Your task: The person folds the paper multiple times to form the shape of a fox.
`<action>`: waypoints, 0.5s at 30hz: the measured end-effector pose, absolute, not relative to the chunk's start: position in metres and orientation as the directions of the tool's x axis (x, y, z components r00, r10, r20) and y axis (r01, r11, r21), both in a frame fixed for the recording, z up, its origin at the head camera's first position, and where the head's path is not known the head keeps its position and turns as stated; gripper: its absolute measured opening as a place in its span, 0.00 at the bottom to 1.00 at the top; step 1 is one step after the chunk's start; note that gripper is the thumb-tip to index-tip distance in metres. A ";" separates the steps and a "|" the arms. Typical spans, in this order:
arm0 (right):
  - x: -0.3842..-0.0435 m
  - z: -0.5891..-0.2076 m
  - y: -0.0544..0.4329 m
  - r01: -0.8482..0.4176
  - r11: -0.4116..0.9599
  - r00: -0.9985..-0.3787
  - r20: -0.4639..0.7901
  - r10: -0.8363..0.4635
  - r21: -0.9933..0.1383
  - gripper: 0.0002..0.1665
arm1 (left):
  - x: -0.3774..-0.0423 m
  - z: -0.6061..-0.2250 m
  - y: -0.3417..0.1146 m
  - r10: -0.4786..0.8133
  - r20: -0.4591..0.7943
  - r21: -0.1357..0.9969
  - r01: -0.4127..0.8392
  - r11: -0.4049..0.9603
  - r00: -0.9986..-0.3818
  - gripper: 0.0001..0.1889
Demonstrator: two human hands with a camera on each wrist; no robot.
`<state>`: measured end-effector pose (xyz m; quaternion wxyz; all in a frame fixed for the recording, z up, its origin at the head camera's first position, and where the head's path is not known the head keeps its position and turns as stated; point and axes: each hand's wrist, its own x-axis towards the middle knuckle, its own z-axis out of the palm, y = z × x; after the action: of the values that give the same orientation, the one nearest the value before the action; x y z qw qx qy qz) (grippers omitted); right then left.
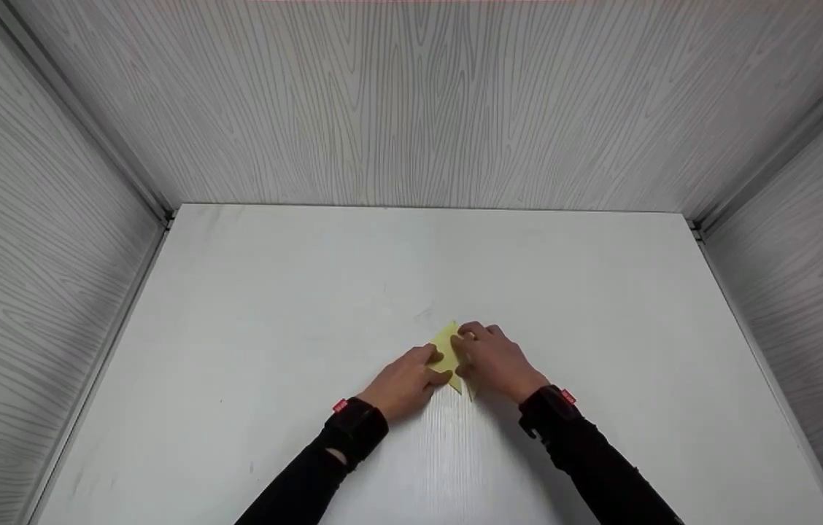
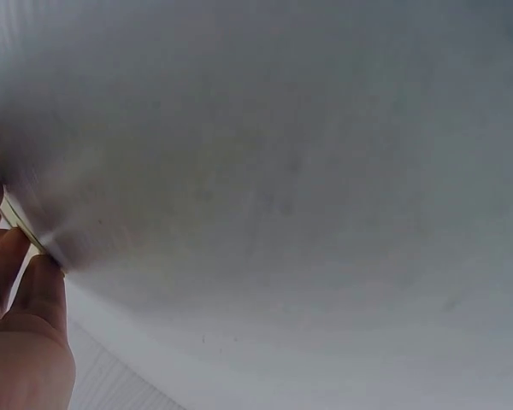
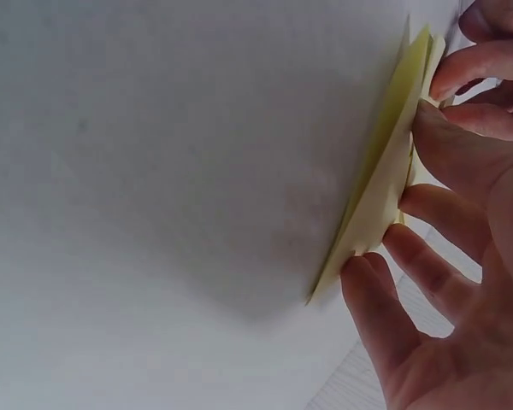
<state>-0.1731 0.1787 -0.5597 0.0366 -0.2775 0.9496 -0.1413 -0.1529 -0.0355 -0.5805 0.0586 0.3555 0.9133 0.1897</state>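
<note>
A small piece of folded yellow paper point(image 1: 444, 353) lies at the middle of the white table, between both hands. My left hand point(image 1: 403, 380) holds its left side, thumb and forefinger on the paper. From the right, my right hand point(image 1: 497, 361) pinches a folded flap between thumb and fingers. The right wrist view shows the paper's layers point(image 3: 374, 201) standing apart along a long slanted edge, with several fingertips against it. Only a thin pale edge of paper shows past my left hand point(image 2: 30, 329) in the left wrist view.
White table point(image 1: 273, 292) stretches around the hands. Grey wood-grain panels stand at the back point(image 1: 411, 109), on the left point(image 1: 32, 255) and on the right point(image 1: 805, 255). Each wrist wears a black band with a red tag.
</note>
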 end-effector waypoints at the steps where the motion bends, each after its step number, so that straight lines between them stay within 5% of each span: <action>1: -0.174 -0.558 0.179 -0.515 0.808 -0.844 0.002 -0.537 -0.287 0.24 | -0.153 -0.580 -0.035 0.674 0.018 0.381 0.629 0.678 -0.738 0.15; 10: -0.175 -0.556 0.178 -0.480 0.822 -0.855 -0.044 -0.516 -0.307 0.24 | -0.165 -0.576 -0.030 0.662 0.100 0.311 0.656 0.688 -0.742 0.13; 15: -0.176 -0.556 0.175 -0.497 0.804 -0.846 -0.024 -0.533 -0.327 0.24 | -0.179 -0.572 -0.023 0.559 0.126 0.343 0.565 0.751 -0.820 0.12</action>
<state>-0.1760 0.1754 -0.5559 0.0571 -0.2716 0.9480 -0.1559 -0.1792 -0.0233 -0.5725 -0.0077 0.3002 0.9355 0.1860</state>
